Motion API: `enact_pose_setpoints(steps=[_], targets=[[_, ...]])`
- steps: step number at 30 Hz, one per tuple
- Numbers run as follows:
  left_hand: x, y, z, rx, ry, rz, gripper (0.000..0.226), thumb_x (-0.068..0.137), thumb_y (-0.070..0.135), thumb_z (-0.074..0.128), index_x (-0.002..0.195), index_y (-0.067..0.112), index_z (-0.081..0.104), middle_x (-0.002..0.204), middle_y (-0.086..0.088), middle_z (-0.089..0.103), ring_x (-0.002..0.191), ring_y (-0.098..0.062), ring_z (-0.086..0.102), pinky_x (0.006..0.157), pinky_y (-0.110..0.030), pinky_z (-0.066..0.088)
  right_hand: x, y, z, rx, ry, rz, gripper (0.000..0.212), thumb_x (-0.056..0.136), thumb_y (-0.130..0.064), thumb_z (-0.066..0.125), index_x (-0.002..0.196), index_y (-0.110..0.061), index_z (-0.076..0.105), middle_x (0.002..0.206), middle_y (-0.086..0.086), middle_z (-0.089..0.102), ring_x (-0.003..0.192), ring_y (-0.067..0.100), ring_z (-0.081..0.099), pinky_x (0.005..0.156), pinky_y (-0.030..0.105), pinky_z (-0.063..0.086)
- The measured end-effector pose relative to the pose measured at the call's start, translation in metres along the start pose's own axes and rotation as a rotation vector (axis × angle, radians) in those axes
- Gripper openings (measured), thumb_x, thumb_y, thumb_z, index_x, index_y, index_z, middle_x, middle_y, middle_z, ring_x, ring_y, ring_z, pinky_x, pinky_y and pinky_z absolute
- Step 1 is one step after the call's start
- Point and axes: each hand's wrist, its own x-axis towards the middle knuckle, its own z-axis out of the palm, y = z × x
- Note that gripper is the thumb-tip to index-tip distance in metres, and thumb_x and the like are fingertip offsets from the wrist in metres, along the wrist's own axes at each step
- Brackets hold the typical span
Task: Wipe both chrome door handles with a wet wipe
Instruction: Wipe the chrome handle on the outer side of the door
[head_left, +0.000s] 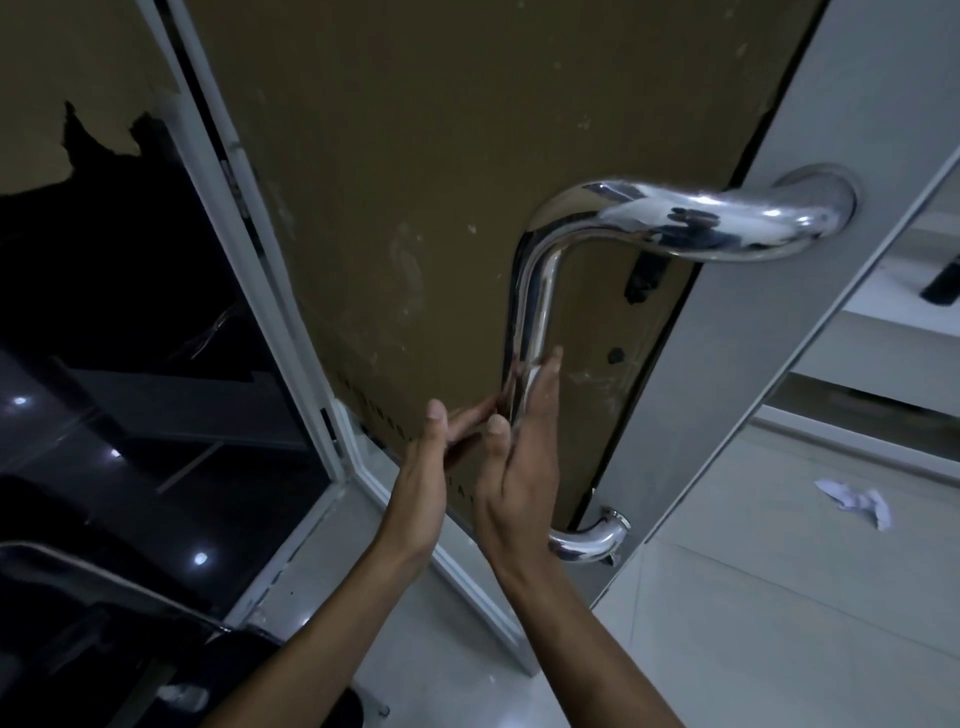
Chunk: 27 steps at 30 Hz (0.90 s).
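A long chrome pull handle (540, 291) is fixed to the door's grey edge strip, with its top mount at the upper right and its bottom mount (597, 538) low down. My right hand (519, 478) lies along the lower part of the upright bar. Its fingers are straight on the bar's right side and its thumb is on the left. My left hand (428, 467) reaches in from the left, and its straight fingertips touch the same stretch of bar. No wipe shows in either hand. Only one handle is in view.
The door (415, 182) is covered in brown protective sheet, torn at the upper left. A grey metal frame (291, 312) and a dark glass panel (130, 312) stand to the left. A crumpled white piece (857, 501) lies on the pale tiled floor at the right.
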Motion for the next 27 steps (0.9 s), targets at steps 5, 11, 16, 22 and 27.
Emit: enact_pose_setpoints(steps=[5, 11, 16, 22, 27], targets=[[0.000, -0.001, -0.004, -0.053, 0.036, -0.071, 0.080, 0.081, 0.076, 0.029, 0.124, 0.020, 0.066, 0.126, 0.005, 0.066, 0.127, -0.008, 0.053, 0.115, -0.045, 0.032, 0.029, -0.004, -0.002, -0.100, -0.029, -0.231, 0.065, 0.103, -0.049, 0.021, 0.152, -0.027, -0.016, 0.162, -0.006, -0.010, 0.151, 0.016, -0.002, 0.121, 0.026, 0.009], [0.003, -0.001, -0.006, -0.120, 0.027, -0.131, 0.063, 0.075, 0.082, 0.034, 0.111, 0.046, 0.070, 0.128, 0.012, 0.064, 0.128, -0.004, 0.051, 0.116, -0.040, 0.031, 0.057, -0.014, -0.003, -0.270, 0.017, -0.407, 0.073, 0.102, -0.031, 0.034, 0.152, -0.021, -0.019, 0.159, -0.006, -0.025, 0.151, 0.020, -0.007, 0.122, 0.034, 0.010], [0.006, -0.003, -0.007, -0.156, 0.006, -0.137, 0.083, 0.080, 0.082, 0.031, 0.129, 0.023, 0.062, 0.130, 0.004, 0.064, 0.128, -0.009, 0.053, 0.110, -0.034, 0.036, 0.055, 0.000, -0.007, -0.461, 0.019, -0.556, 0.082, 0.096, -0.015, 0.043, 0.152, -0.009, -0.016, 0.160, 0.004, -0.025, 0.150, 0.025, -0.008, 0.123, 0.037, 0.009], [0.009, -0.004, -0.010, -0.186, 0.009, -0.154, 0.080, 0.085, 0.069, 0.025, 0.127, 0.014, 0.062, 0.130, -0.002, 0.064, 0.126, -0.012, 0.055, 0.114, -0.040, 0.034, 0.031, 0.023, -0.007, -0.602, -0.011, -0.604, 0.075, 0.099, -0.016, 0.041, 0.152, -0.003, -0.012, 0.161, 0.012, -0.021, 0.150, 0.029, -0.006, 0.123, 0.041, 0.007], [0.016, 0.001, -0.017, -0.186, -0.053, -0.136, 0.073, 0.091, 0.062, 0.016, 0.115, 0.021, 0.071, 0.124, -0.003, 0.068, 0.123, -0.014, 0.058, 0.110, -0.039, 0.036, 0.026, 0.035, -0.010, -0.686, -0.021, -0.621, 0.074, 0.100, -0.020, 0.041, 0.153, -0.004, -0.007, 0.162, 0.010, -0.018, 0.151, 0.026, -0.005, 0.123, 0.040, 0.010]])
